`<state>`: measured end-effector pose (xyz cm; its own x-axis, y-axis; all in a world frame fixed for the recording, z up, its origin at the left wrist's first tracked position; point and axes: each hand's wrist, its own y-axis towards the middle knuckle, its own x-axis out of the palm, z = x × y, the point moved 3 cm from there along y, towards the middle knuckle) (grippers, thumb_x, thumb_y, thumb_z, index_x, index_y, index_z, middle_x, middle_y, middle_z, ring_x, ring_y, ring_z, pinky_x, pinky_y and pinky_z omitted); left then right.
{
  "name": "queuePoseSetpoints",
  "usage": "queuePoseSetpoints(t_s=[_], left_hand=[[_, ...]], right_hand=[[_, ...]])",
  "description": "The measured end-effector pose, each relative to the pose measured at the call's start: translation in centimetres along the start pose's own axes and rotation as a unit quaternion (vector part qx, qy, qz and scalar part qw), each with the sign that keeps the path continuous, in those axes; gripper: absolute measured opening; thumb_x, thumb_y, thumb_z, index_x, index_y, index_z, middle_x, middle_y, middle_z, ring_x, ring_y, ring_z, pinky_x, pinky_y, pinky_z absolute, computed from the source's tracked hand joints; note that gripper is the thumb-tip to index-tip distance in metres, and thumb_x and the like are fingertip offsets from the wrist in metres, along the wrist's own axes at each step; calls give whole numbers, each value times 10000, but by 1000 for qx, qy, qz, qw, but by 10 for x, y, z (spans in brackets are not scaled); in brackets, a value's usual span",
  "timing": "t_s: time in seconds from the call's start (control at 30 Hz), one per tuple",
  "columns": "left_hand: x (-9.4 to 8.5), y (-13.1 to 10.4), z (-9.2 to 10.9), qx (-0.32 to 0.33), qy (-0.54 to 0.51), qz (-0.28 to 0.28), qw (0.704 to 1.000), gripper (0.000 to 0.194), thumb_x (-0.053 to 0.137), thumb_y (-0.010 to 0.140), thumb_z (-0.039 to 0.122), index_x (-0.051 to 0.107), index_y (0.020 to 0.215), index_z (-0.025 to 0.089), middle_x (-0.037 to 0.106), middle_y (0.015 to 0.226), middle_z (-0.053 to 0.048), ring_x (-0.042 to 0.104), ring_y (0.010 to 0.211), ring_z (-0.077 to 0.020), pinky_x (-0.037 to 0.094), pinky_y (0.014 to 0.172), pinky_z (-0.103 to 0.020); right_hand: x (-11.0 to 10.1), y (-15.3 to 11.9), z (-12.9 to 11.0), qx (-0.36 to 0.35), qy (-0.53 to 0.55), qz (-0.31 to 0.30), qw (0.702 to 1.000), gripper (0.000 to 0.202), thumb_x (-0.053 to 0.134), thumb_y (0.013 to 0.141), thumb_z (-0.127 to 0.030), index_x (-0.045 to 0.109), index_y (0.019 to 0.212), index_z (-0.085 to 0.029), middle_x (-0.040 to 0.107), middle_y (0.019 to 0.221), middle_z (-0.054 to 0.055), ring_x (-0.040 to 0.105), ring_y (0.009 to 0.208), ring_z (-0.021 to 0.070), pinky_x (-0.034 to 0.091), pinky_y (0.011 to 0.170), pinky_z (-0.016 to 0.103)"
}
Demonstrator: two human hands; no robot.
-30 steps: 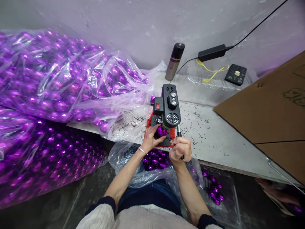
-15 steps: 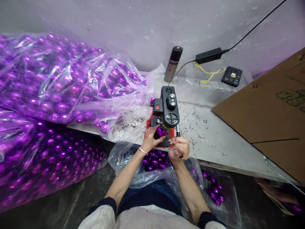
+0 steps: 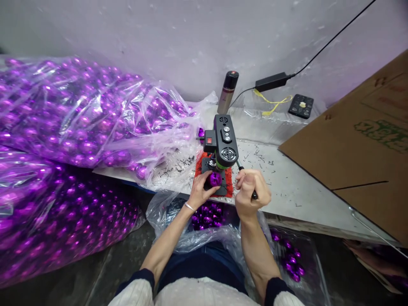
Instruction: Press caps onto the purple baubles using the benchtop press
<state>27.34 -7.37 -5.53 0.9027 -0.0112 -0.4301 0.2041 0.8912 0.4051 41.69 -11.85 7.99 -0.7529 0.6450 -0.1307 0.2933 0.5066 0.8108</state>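
My left hand (image 3: 202, 189) pinches a shiny purple ball (image 3: 215, 179) between thumb and fingers. The ball sits on the dark base plate of a small bench drill press (image 3: 225, 140), just in front of its black head. Wrapped around the black grip of the press's lever (image 3: 254, 195) is my right hand (image 3: 252, 190), out to the right of the base. A red mat (image 3: 198, 170) shows under the press. The drill's tip is hidden beneath the head.
Clear bags of purple balls (image 3: 79, 114) fill the left side. Dark shavings litter the white table (image 3: 280, 187). Behind stand a spray can (image 3: 227, 91) and a black power adapter (image 3: 271, 81). A cardboard box (image 3: 357, 140) is at right; more balls (image 3: 207, 214) lie in plastic on my lap.
My right hand has swung the lever outward to the right and toward me. The ball, still in my left hand, now shows clear of the press head. The view has shifted slightly.
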Motion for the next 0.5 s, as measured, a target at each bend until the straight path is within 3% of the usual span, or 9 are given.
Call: queuePoseSetpoints(t_s=[0.1, 0.2, 0.27, 0.3, 0.37, 0.43, 0.5], left_hand=[[-3, -32, 5, 51, 43, -22, 998, 642, 700, 911, 517, 518, 1448, 215, 646, 1393, -187, 616, 1315, -322, 459, 1118, -539], [-7, -55, 5, 97, 86, -78, 989, 981, 755, 753, 725, 435, 1527, 215, 515, 1533, -238, 502, 1436, -392, 392, 1169, -604], [-17, -49, 2, 104, 93, -83, 987, 1165, 734, 677, 822, 352, 1580, 195, 434, 1591, -265, 436, 1478, -429, 357, 1186, -633], [-24, -37, -2, 91, 102, -68, 988, 1127, 701, 728, 811, 334, 1590, 183, 427, 1596, -266, 429, 1483, -426, 350, 1190, -634], [-45, 0, -12, 21, 158, -15, 987, 802, 585, 931, 636, 400, 1554, 165, 473, 1572, -246, 445, 1475, -391, 346, 1199, -612], [-69, 46, -25, -96, 276, 39, 955, 489, 499, 1013, 399, 566, 1407, 116, 568, 1480, -244, 494, 1435, -365, 360, 1201, -565], [-85, 90, -37, -202, 387, -23, 900, 367, 441, 1013, 251, 671, 1238, 74, 679, 1304, -247, 606, 1303, -344, 439, 1128, -488]], right_hand=[[-2, 3, -3, -14, -8, -1, 1000, 304, 502, 974, -171, 528, 675, -214, 592, 667, -2, 583, 632, 129, 442, 590, 288], [-2, -6, 3, -35, -7, -2, 999, 296, 494, 969, -151, 531, 683, -214, 597, 663, -7, 588, 633, 130, 439, 595, 287], [-2, -12, 7, -44, -1, -5, 999, 287, 489, 965, -135, 532, 691, -214, 603, 667, -10, 595, 639, 130, 446, 605, 286], [-2, -14, 8, -46, 0, -6, 999, 285, 489, 962, -128, 531, 693, -214, 605, 668, -11, 597, 643, 129, 448, 610, 285], [-3, -16, 10, -48, 1, -9, 999, 282, 496, 956, -118, 528, 693, -212, 611, 681, -10, 600, 654, 125, 451, 618, 282], [-4, -16, 10, -48, -1, -11, 999, 281, 500, 954, -113, 527, 692, -210, 617, 699, -7, 597, 660, 123, 450, 619, 280], [-4, -16, 10, -46, -2, -13, 999, 282, 502, 953, -110, 529, 691, -210, 619, 704, -6, 593, 658, 123, 449, 614, 279]])
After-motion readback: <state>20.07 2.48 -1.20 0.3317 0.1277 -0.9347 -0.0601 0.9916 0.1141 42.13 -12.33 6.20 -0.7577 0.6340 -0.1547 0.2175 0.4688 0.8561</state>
